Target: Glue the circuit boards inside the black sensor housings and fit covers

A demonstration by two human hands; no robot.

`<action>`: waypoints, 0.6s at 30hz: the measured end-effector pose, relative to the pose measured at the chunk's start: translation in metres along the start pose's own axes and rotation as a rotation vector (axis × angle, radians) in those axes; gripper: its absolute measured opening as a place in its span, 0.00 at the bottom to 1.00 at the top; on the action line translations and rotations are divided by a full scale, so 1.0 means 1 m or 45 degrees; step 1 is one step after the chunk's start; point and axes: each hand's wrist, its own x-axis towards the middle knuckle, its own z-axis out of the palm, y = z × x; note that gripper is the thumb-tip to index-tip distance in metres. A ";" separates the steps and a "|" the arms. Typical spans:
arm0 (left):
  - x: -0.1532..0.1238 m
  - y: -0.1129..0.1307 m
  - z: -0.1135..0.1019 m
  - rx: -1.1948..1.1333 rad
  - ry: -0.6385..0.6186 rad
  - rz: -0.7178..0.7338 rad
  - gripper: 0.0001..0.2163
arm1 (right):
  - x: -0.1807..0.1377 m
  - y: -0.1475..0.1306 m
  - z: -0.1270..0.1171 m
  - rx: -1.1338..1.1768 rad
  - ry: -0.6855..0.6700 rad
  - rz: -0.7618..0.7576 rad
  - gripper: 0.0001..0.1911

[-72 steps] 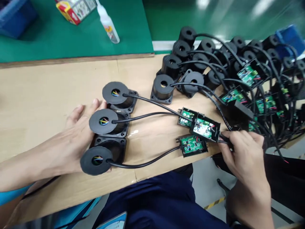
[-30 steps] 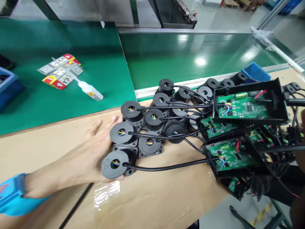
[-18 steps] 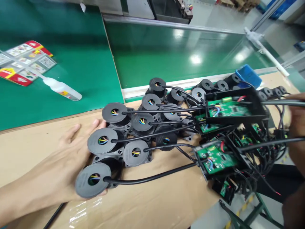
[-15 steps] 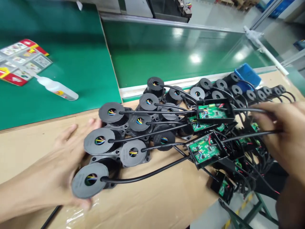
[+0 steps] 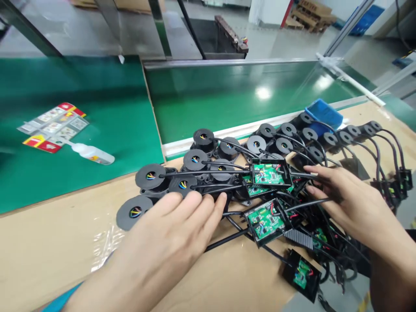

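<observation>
My left hand (image 5: 172, 236) lies flat with fingers stretched over the near black round housings (image 5: 151, 177), covering some of them. One grey disc (image 5: 131, 212) shows at its left. My right hand (image 5: 344, 199) rests with fingers extended on the black cables (image 5: 312, 203) beside the open boxes with green circuit boards (image 5: 268, 173). Another circuit board box (image 5: 264, 221) lies between my hands. Neither hand grips anything.
More black housings with cables (image 5: 328, 138) crowd the right of the cardboard-covered bench (image 5: 58, 242). A blue bin (image 5: 323, 112) sits behind them. On the green mat (image 5: 81, 130) lie a white glue bottle (image 5: 92, 154) and a printed packet (image 5: 52, 128). A green conveyor (image 5: 234, 95) runs behind.
My left hand moved from the left side of the housings onto their tops. My right hand let the cables and boxes down onto the bench and now lies open on them.
</observation>
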 end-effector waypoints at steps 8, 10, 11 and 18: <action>0.000 -0.002 0.013 -0.021 -0.226 -0.084 0.18 | 0.003 -0.001 -0.003 -0.007 0.034 -0.082 0.17; -0.003 -0.002 0.017 -0.134 -0.218 -0.140 0.19 | 0.004 0.000 -0.003 -0.006 0.037 -0.087 0.17; -0.003 -0.001 0.018 -0.173 -0.203 -0.155 0.20 | 0.004 0.001 -0.002 0.000 0.034 -0.083 0.17; 0.004 0.003 0.015 -0.186 -0.122 -0.248 0.14 | -0.006 0.011 0.005 0.036 -0.028 0.066 0.21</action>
